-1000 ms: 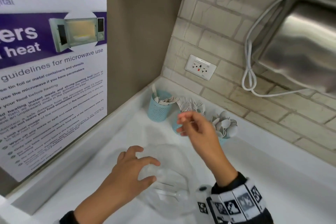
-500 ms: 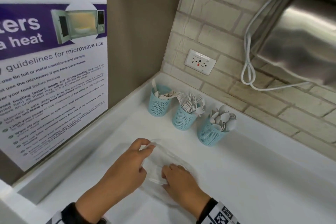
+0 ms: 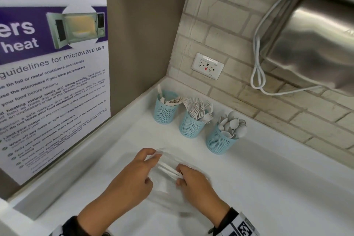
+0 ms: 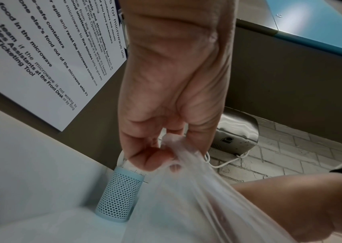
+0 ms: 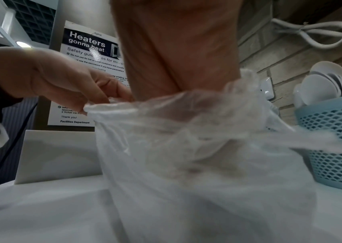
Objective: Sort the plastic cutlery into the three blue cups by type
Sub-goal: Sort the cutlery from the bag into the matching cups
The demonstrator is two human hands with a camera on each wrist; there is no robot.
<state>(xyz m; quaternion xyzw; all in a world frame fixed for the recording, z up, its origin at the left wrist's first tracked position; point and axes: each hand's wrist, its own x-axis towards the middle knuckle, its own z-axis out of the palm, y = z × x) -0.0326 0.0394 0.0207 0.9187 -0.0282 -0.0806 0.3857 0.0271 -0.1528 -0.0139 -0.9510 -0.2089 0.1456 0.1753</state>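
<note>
1. head view: the left hand (image 3: 130, 176) pinches the rim of a clear plastic bag (image 3: 164, 188) on the white worktop (image 3: 268, 188). the right hand (image 3: 193, 180) has its fingers curled round a white cutlery piece (image 3: 168, 169) at the bag mouth. i think the thin film may catch the piece and drag the bag along. behind stand three blue cups: the left cup (image 3: 164, 113) with what look like knives, the middle cup (image 3: 191, 126) with forks, the right cup (image 3: 218, 142) with spoons, all rather full.
2. left wrist view: the thumb and fingers (image 4: 151, 157) are closed on bunched film; one blue cup is just behind.
3. right wrist view: the right fingers are hidden inside the bag (image 5: 186, 148). the spoon cup (image 5: 336, 141) is near, so a wide pull could perhaps knock it.
</note>
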